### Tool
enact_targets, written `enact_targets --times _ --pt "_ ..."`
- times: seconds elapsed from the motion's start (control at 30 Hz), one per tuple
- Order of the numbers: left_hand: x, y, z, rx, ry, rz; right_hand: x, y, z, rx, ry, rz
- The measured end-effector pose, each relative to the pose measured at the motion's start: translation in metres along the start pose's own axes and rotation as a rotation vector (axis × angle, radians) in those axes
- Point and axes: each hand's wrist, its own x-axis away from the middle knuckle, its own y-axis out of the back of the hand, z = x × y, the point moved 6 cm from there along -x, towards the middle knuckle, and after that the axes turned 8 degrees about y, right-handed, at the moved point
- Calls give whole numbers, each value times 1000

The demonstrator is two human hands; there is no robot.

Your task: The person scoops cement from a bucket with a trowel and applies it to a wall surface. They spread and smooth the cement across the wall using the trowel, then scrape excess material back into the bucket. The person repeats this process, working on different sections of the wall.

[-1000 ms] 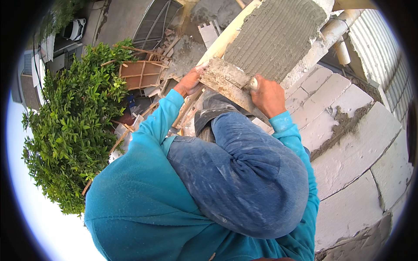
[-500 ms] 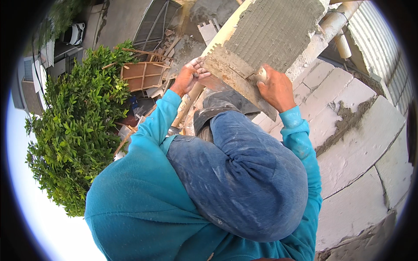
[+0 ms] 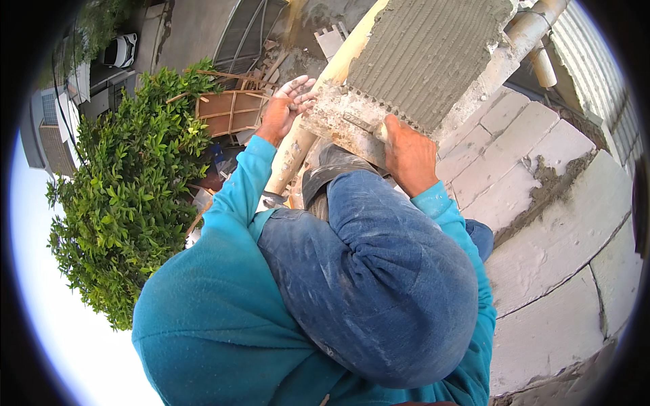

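Note:
My right hand (image 3: 411,155) is closed round the handle of a notched trowel (image 3: 338,120), its blade crusted with pale dried mortar. The trowel's toothed edge lies along the near end of a layer of wet grey mortar (image 3: 423,57) combed into parallel ridges. Just beyond the blade's left corner is my left hand (image 3: 283,111), palm partly up and fingers apart, holding nothing. Whether its fingertips touch the blade I cannot tell. My right fingers are mostly hidden behind the back of the hand.
A mortar-spattered yellowish round pole (image 3: 290,159) runs along the left of the mortar. Pale block masonry (image 3: 542,264) spreads to the right. Below at the left are a leafy tree (image 3: 128,196), wooden formwork (image 3: 230,114) and a parked car (image 3: 120,51). Corrugated sheeting (image 3: 599,61) stands at the upper right.
The trowel has come toward me and tilted, leaving longer, clearer ridges in the mortar. My right hand has turned with it, and my left hand has shifted slightly left.

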Motion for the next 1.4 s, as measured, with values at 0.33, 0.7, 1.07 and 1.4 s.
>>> enact_targets --times 0.33,0.7,1.07,1.4 --pt "-2 -8 -4 6 -7 6 -39 41 -41 -65 -28 -20" --pt "2 -19 -4 6 9 -22 -18 8 -37 -429 -12 259" --pt "-5 -20 -7 -30 7 17 -130 159 -174 -87 -59 -347" --pt "0 -38 -31 -172 -29 -68 -25 53 -69 -295 -57 77"
